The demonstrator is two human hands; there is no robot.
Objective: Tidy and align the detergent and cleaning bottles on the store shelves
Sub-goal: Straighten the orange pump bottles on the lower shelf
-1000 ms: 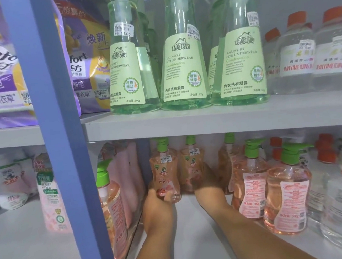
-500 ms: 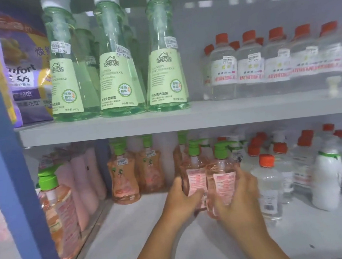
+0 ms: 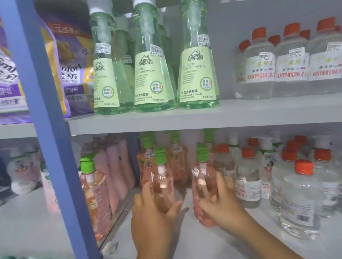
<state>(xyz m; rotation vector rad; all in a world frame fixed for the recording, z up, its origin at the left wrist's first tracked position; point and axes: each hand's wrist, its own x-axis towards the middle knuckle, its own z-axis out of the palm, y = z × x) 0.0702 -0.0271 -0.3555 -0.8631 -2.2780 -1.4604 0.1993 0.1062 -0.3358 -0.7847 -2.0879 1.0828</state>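
- Left hand (image 3: 152,214): fingers curled round the lower body of a clear pink pump bottle with a green dispenser cap (image 3: 163,185), held upright above the front of the grey lower shelf (image 3: 201,253).
- Right hand (image 3: 221,204): fingers wrapped round a second clear pink pump bottle of the same kind (image 3: 204,186), tilted slightly, its base just above or at the shelf surface; which of the two cannot be told.
- Both bottles sit in front of a back row of matching pink pump bottles (image 3: 177,160) and just left of clear orange-capped bottles (image 3: 248,176).
- Risk 1: the right-hand bottle stands close to the orange-capped group; pushing it back at its present tilt could nudge a neighbour and topple it into the row.
- Risk 2: both grips are low on smooth, rounded bodies, so a top-heavy pump could swing and the bottle slip.
- Risk 3: the tall green caps pass near the underside edge of the upper shelf (image 3: 217,116); lifting too high would probably knock them.
- Risk 4: the labels on both held bottles are turned away from the front; set down so, the row would remain misaligned.
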